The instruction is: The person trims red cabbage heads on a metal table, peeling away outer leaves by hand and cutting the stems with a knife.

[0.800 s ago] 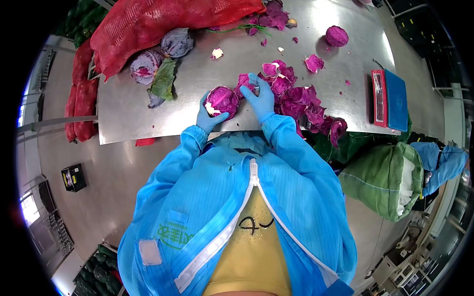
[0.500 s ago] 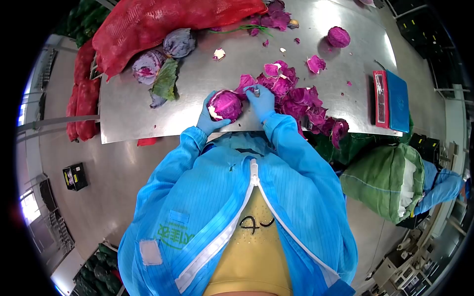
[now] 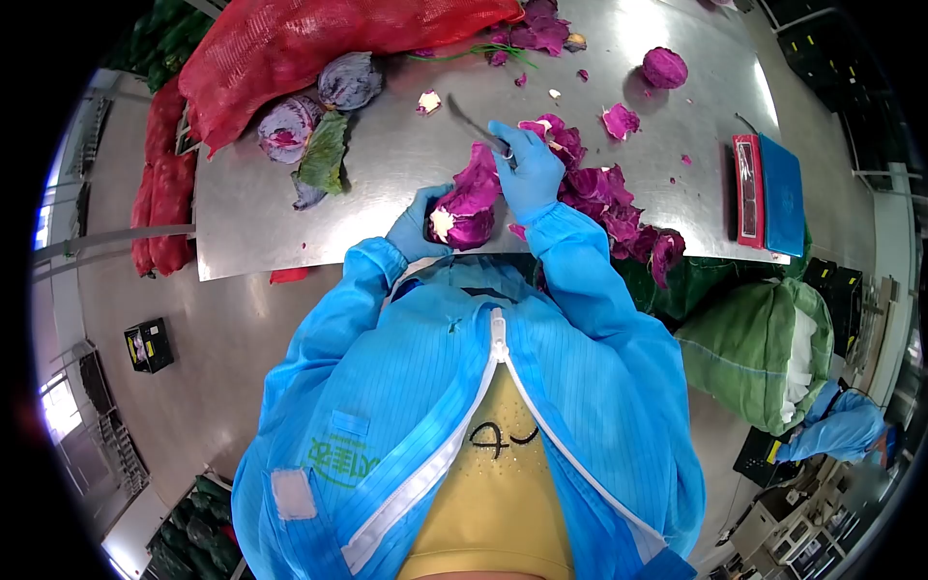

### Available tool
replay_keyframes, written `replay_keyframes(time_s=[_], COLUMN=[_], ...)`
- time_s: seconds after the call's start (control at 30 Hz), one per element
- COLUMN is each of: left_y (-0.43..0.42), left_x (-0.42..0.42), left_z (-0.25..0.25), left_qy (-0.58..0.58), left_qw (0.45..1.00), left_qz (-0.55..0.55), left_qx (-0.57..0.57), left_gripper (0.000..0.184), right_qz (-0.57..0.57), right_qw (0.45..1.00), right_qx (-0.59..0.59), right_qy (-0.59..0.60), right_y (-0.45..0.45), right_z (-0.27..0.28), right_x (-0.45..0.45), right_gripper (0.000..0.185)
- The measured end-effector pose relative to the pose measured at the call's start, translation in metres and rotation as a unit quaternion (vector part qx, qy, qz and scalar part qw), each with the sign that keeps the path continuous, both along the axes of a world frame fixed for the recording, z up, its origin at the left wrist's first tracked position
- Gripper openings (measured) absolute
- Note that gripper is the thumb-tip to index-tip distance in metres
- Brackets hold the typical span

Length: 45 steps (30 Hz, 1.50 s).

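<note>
The left hand (image 3: pixel 414 230), in a thin, smooth blue glove, is wrapped around the side of a round, shiny purple cabbage (image 3: pixel 472 231) by the near edge of the slick metal bench (image 3: pixel 280 227), and one big, bendy leaf (image 3: pixel 476 184) curls away from it. The right hand (image 3: pixel 530 176) is closed around a knife (image 3: pixel 477 127) with a thin, curved gray blade. Next to that hand, crinkly purple leaves (image 3: pixel 601 193) make a messy heap reaching the near edge, and a bumpy red net sack (image 3: pixel 319 48) lies toward the far left.
</note>
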State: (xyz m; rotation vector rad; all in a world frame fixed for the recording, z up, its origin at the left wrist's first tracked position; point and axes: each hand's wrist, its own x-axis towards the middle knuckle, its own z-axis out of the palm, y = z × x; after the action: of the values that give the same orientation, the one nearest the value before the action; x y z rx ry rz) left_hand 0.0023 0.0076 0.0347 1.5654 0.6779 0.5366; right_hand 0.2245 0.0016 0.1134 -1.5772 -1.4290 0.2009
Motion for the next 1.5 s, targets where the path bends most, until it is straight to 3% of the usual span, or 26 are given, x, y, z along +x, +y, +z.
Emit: replay_keyframes(time_s=[0.03, 0.1, 0.17, 0.23, 0.3, 0.4, 0.47, 0.5, 0.53, 0.57, 0.63, 0.7, 0.73, 0.8, 0.83, 0.9, 0.93, 0.97, 1.0, 1.1, 1.17, 1.2, 1.27, 1.37, 1.43, 1.5], left_y=[0.000, 0.001, 0.005, 0.006, 0.003, 0.000, -0.001, -0.002, -0.004, -0.006, -0.010, -0.010, -0.011, -0.011, -0.012, -0.017, -0.021, -0.023, -0.026, -0.024, -0.019, -0.017, -0.013, -0.008, -0.008, -0.012], left_x=[0.002, 0.004, 0.002, 0.006, 0.014, 0.027, 0.035, 0.039, 0.043, 0.047, 0.052, 0.054, 0.054, 0.056, 0.058, 0.062, 0.067, 0.069, 0.067, 0.060, 0.056, 0.054, 0.052, 0.053, 0.055, 0.053], left_z=[0.005, 0.013, 0.005, 0.013, 0.029, 0.038, 0.037, 0.037, 0.040, 0.039, 0.034, 0.031, 0.028, 0.027, 0.028, 0.026, 0.022, 0.019, 0.041, 0.031, 0.028, 0.022, 0.017, 0.014, 0.012, 0.040], left_qy=[-0.001, 0.010, 0.050, 0.119, 0.156, 0.205, 0.203, 0.203, 0.227, 0.227, 0.233, 0.239, 0.227, 0.215, 0.231, 0.247, 0.241, 0.234, 0.255, 0.224, 0.220, 0.184, 0.130, 0.094, 0.027, 0.057], left_qw=[1.000, 0.998, 0.999, 0.988, 0.981, 0.973, 0.973, 0.974, 0.968, 0.968, 0.964, 0.960, 0.964, 0.967, 0.962, 0.957, 0.938, 0.909, 0.950, 0.957, 0.960, 0.969, 0.969, 0.955, 0.915, 0.907], left_qz=[-0.002, 0.004, -0.001, -0.015, -0.018, -0.019, -0.024, -0.030, -0.035, -0.037, 0.002, 0.007, 0.014, 0.019, 0.015, 0.012, 0.000, -0.012, 0.046, 0.144, 0.148, 0.161, 0.199, 0.238, 0.276, 0.254], left_qx=[0.000, -0.063, -0.014, 0.100, 0.116, 0.104, 0.102, 0.099, 0.099, 0.098, 0.130, 0.147, 0.140, 0.134, 0.143, 0.148, 0.248, 0.346, 0.172, 0.113, 0.086, 0.037, -0.063, -0.149, -0.293, -0.332], left_gripper=[0.105, 0.099, 0.095, 0.093, 0.091, 0.090, 0.091, 0.092, 0.097, 0.097, 0.101, 0.101, 0.100, 0.098, 0.097, 0.096, 0.096, 0.095, 0.094, 0.091, 0.093, 0.092, 0.091, 0.088, 0.081, 0.082], right_qz=[0.033, 0.030, -0.076, -0.155, -0.183, -0.212, -0.195, -0.134, -0.040, 0.057, 0.243, 0.241, 0.240, 0.248, 0.248, 0.202, 0.195, 0.198, 0.188, 0.093, -0.015, -0.015, 0.005, 0.119, 0.168, 0.114], right_qw=[0.995, 0.996, 0.993, 0.974, 0.964, 0.963, 0.976, 0.987, 0.995, 0.990, 0.946, 0.949, 0.949, 0.888, 0.888, 0.883, 0.867, 0.867, 0.902, 0.943, 0.939, 0.939, 0.989, 0.939, 0.954, 0.845], right_qx=[0.011, 0.025, 0.090, 0.072, 0.116, 0.025, -0.098, -0.092, -0.083, -0.113, -0.150, -0.199, -0.198, -0.372, -0.371, -0.358, -0.379, -0.379, -0.332, -0.295, -0.286, -0.286, -0.139, -0.173, -0.102, -0.287], right_qy=[-0.097, -0.078, 0.027, 0.148, 0.153, 0.164, 0.009, 0.001, -0.035, 0.070, 0.154, 0.045, 0.045, -0.107, -0.108, -0.228, -0.257, -0.257, -0.200, -0.121, -0.188, -0.189, -0.046, 0.272, 0.226, 0.436], right_y=[-0.003, -0.007, -0.010, -0.013, -0.011, -0.023, -0.034, -0.042, -0.046, -0.050, -0.047, -0.043, -0.043, -0.042, -0.042, -0.051, -0.053, -0.058, -0.063, -0.066, -0.069, -0.070, -0.072, -0.073, -0.065, -0.068], right_z=[0.009, 0.016, 0.017, 0.017, -0.001, -0.016, -0.018, -0.026, -0.026, -0.026, -0.034, -0.037, -0.034, -0.022, -0.018, -0.005, 0.018, 0.021, 0.022, 0.021, 0.020, 0.013, -0.012, -0.038, -0.089, -0.078], right_x=[0.004, 0.012, 0.024, 0.041, 0.061, 0.073, 0.067, 0.059, 0.050, 0.038, 0.031, 0.032, 0.035, 0.043, 0.043, 0.039, 0.031, 0.031, 0.035, 0.052, 0.058, 0.059, 0.057, 0.031, 0.020, 0.007], right_gripper=[0.028, 0.026, 0.025, 0.022, 0.024, 0.036, 0.051, 0.062, 0.058, 0.058, 0.063, 0.071, 0.071, 0.068, 0.068, 0.052, 0.038, 0.038, 0.035, 0.038, 0.050, 0.050, 0.060, 0.059, 0.058, 0.053])
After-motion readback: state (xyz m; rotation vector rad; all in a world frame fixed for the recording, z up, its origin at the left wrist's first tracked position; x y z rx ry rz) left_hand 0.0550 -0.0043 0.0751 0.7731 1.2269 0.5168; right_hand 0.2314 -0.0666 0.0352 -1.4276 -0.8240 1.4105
